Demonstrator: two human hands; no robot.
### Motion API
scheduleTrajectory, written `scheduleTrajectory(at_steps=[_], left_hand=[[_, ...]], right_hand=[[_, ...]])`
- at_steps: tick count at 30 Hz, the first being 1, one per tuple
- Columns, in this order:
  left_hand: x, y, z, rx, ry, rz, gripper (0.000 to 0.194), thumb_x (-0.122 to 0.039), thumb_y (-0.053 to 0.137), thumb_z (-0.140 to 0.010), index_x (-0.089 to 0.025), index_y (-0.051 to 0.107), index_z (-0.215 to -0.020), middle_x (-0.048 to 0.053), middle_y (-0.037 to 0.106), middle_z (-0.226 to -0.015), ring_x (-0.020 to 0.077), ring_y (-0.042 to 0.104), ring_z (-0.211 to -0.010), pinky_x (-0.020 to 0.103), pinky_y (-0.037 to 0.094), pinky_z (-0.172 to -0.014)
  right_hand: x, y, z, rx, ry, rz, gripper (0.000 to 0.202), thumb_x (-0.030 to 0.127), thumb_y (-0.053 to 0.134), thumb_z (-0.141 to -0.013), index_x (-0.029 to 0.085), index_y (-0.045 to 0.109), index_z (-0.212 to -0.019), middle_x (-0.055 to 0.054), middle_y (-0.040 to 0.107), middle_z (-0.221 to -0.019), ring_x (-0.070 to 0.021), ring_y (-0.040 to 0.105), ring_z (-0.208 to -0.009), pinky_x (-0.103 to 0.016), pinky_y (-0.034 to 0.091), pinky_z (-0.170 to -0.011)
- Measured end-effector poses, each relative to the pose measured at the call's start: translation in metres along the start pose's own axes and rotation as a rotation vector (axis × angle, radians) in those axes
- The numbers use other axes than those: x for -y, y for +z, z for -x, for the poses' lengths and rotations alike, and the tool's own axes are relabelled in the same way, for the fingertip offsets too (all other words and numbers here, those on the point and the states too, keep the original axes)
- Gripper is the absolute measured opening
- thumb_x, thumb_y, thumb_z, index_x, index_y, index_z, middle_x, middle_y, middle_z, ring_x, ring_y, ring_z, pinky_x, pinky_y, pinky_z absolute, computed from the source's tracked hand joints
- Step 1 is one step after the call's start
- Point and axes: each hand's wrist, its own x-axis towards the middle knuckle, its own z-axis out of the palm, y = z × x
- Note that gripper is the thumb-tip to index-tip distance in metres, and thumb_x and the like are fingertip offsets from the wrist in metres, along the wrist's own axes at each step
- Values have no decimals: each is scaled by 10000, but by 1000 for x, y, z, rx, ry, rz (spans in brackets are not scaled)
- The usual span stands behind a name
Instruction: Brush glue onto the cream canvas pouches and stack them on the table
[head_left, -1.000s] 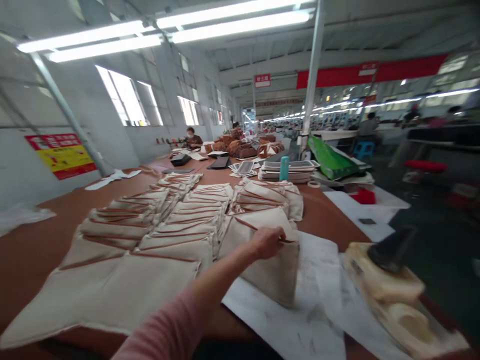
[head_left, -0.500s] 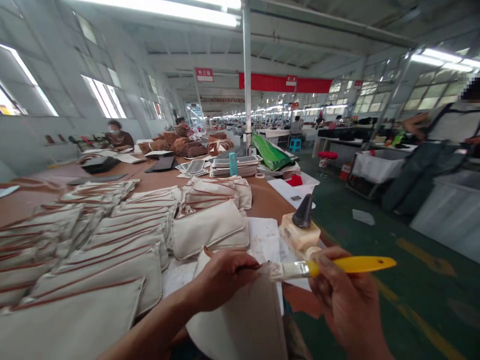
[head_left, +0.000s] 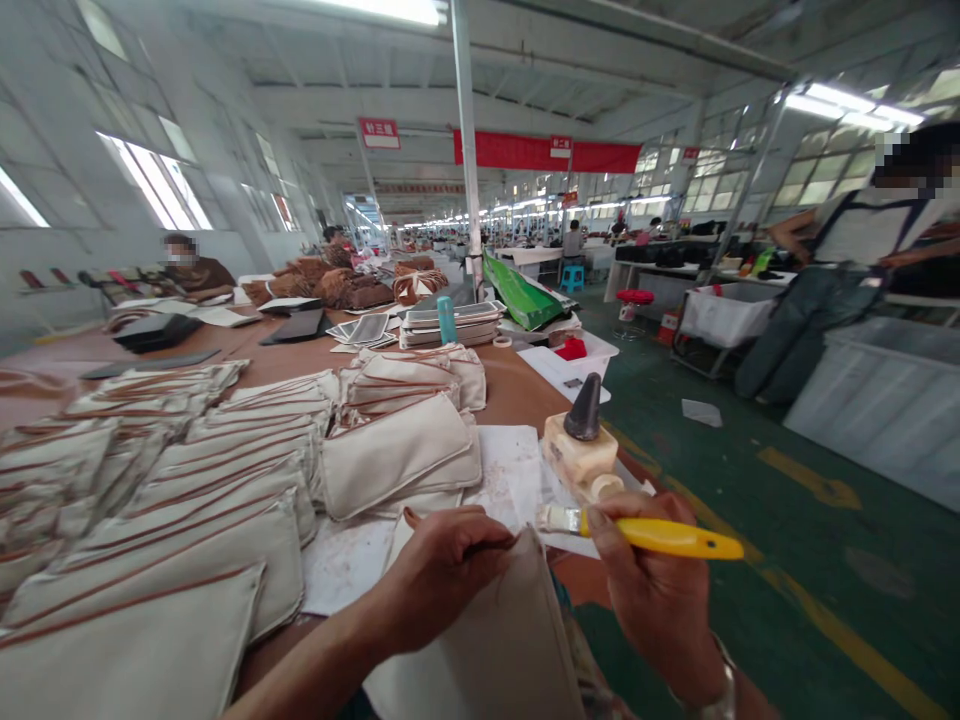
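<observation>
My left hand [head_left: 450, 560] is closed on the upper edge of a cream fabric or leather pouch piece [head_left: 502, 640], which hangs toward me at the table's front edge. Between the fingers of my right hand [head_left: 652, 590] is a paintbrush [head_left: 660, 535] with a yellow handle. Its pale bristles point left, just above the corner of the pouch piece and apart from my left fingers. Behind the brush stands a cream plastic glue bottle [head_left: 581, 450] with a dark cone on top. White paper [head_left: 510, 465] lies under and beside the work.
Rows of stacked cream pouches [head_left: 195, 480] with brown edges cover the left of the table. Further back are a teal bottle [head_left: 446, 320], a green bag [head_left: 525, 290] and a tape roll [head_left: 502, 341]. A person [head_left: 847, 240] stands at the right near white bins [head_left: 885, 410].
My right hand has drawn the brush away from the edge of the pouch piece, with its bristles now clear of my left fingers. The whole view has shifted to the right.
</observation>
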Motion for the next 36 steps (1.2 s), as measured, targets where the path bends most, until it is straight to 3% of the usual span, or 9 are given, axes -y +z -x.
scheduleTrajectory(at_steps=[3, 7, 10, 13, 20, 25, 30, 35, 36], left_hand=[[4, 4, 8, -84, 114, -101, 160, -250, 577, -958, -205, 702, -868, -16, 638, -769, 108, 587, -703, 214, 378, -623], [0, 8, 22, -185, 458, -434, 191, -244, 489, -1015, -203, 666, -954, -5, 618, -730, 139, 513, -622, 295, 318, -574], [-8, 6, 29, -184, 671, -640, 222, -217, 423, -1025, -163, 634, -983, 1, 587, -687, 167, 427, -568, 355, 243, -540], [-15, 1, 28, -177, 770, -690, 260, -190, 365, -1024, -134, 618, -995, 15, 589, -707, 176, 419, -579, 368, 235, -539], [-7, 2, 26, -181, 719, -683, 333, -199, 268, -1048, -155, 588, -968, 20, 567, -711, 179, 413, -585, 360, 257, -559], [-3, 7, 25, -172, 699, -684, 304, -203, 290, -1052, -162, 574, -951, 13, 557, -714, 174, 424, -594, 359, 252, -566], [1, 8, 23, -157, 673, -687, 275, -200, 317, -1042, -173, 559, -914, 16, 547, -715, 176, 409, -596, 352, 256, -578], [5, 11, 22, -134, 645, -687, 293, -202, 312, -1048, -180, 542, -870, 17, 554, -732, 172, 428, -610, 346, 273, -581], [7, 11, 20, -130, 642, -698, 287, -202, 325, -1046, -182, 541, -859, 17, 555, -734, 171, 433, -613, 342, 282, -583]], right_hand=[[-10, -15, 0, -59, 110, -6, 176, 349, 684, -943, 198, 677, -853, -49, 605, -753, -188, 551, -583, -275, 451, -499], [-17, -30, -1, -128, 351, -303, 214, 376, 730, -927, 186, 651, -867, 20, 490, -607, -133, 431, -459, -244, 391, -447], [-9, -28, -2, -103, 442, -523, 186, 331, 739, -928, 188, 641, -862, 51, 425, -564, -114, 408, -445, -216, 370, -435], [5, -22, -1, -10, 421, -552, 176, 300, 720, -940, 194, 637, -828, 44, 429, -579, -109, 409, -451, -196, 348, -413], [23, -39, 10, 310, 268, -453, 138, 254, 648, -969, 213, 656, -837, -27, 524, -722, -168, 505, -617, -236, 430, -509], [21, -38, 12, 107, 145, -289, 76, 232, 645, -969, 230, 661, -895, -32, 545, -765, -191, 524, -687, -254, 442, -573], [17, -33, 18, 396, 121, -236, 142, 231, 587, -996, 222, 634, -863, -12, 550, -726, -172, 517, -625, -255, 430, -575], [14, -35, 15, 202, 93, -205, 114, 205, 585, -997, 233, 628, -895, 0, 560, -732, -157, 514, -600, -229, 424, -537], [14, -34, 14, 221, 95, -196, 120, 212, 587, -996, 231, 632, -887, 0, 563, -727, -156, 515, -594, -228, 426, -533]])
